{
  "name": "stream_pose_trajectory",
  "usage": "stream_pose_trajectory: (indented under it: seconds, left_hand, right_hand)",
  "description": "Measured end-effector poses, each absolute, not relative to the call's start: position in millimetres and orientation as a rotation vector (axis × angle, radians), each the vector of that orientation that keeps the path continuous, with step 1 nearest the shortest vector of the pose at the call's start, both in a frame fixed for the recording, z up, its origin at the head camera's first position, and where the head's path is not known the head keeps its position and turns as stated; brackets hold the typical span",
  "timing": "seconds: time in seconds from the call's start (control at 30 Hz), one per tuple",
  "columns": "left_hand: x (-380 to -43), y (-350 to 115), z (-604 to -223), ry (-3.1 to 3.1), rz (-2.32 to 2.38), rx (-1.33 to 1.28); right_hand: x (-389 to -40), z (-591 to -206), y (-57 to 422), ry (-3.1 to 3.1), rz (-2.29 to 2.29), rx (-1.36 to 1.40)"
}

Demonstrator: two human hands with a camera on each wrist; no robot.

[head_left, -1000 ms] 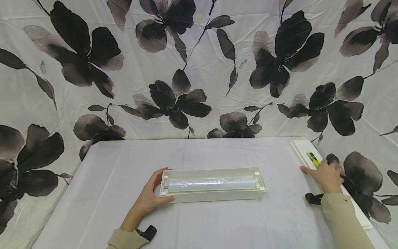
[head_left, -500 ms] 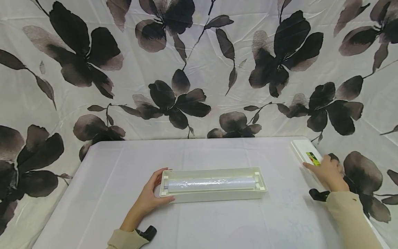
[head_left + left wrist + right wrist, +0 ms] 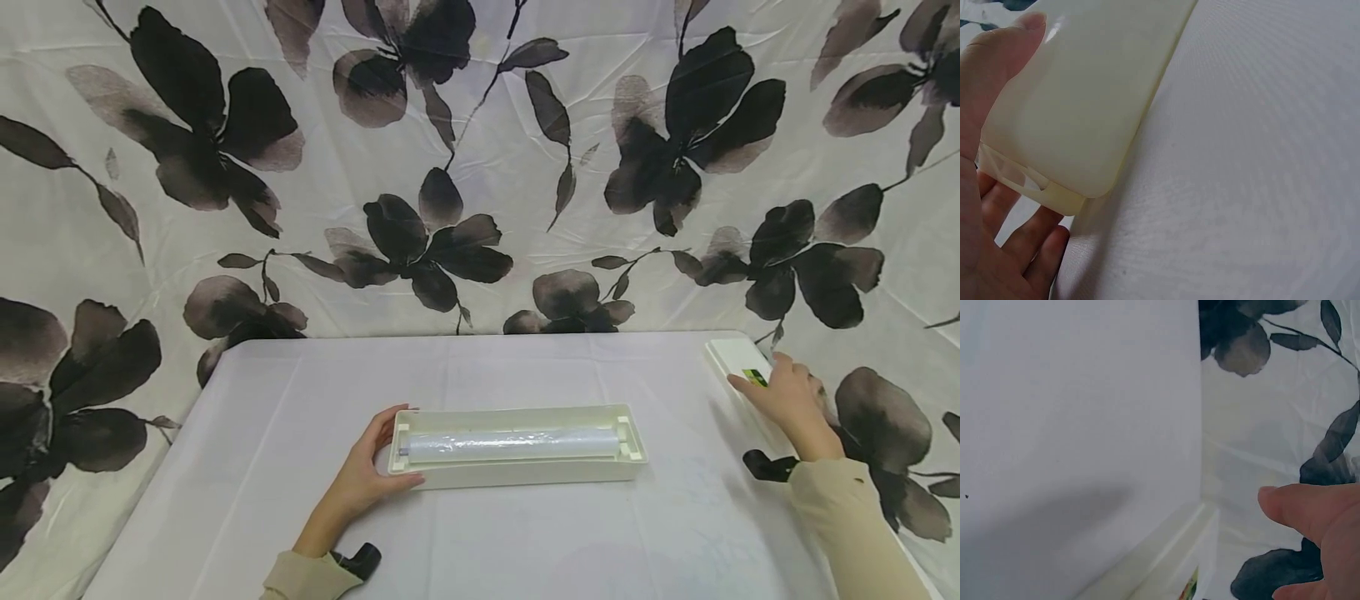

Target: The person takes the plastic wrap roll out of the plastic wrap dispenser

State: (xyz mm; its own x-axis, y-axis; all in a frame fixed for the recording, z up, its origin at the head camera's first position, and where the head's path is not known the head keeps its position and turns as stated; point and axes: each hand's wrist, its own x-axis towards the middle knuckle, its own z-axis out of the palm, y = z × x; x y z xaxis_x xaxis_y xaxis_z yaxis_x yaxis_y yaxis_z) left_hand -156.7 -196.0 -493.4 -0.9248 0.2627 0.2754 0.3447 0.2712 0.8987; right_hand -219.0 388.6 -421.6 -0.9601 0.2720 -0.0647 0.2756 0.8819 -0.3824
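In the head view a cream plastic case [image 3: 532,473] lies lengthwise on the table, its open top showing a roll of clear film [image 3: 510,443]. My left hand [image 3: 369,467] holds its left end, thumb on the near side and fingers behind; in the left wrist view the thumb presses the case's smooth wall [image 3: 1085,94]. On the right, my right hand [image 3: 791,404] is over a long white lid [image 3: 723,357] with a yellow-green label. The right wrist view shows its straight thumb [image 3: 1300,503] apart from the lid [image 3: 1154,569]. Hand and sleeve hide much of the lid.
A white cloth covers the table [image 3: 375,367]. The lid lies along the table's right edge. Behind hangs a pale curtain [image 3: 525,275] with dark flowers. Each wrist wears a black camera mount.
My right hand has moved back along the lid and its wrist has swung right, so the label is more covered. My left hand and the case stay in place.
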Motion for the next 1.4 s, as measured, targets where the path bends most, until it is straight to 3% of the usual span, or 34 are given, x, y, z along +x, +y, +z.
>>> stream_pose_trajectory:
  seconds: [0.3, 0.83, 1.4]
  left_hand:
    - [-155, -195, -491, -2.469, -1.758, -0.569]
    - [-156, -196, -494, -2.470, -1.763, -0.565]
    - [-157, -197, -495, -2.452, -1.771, -0.581]
  right_hand:
    - [-218, -409, 368, 3.124, -0.627, 0.350]
    - [-209, -384, 313, 3.367, -0.687, -0.056]
    - [-188, -380, 278, 3.381, -0.763, -0.182]
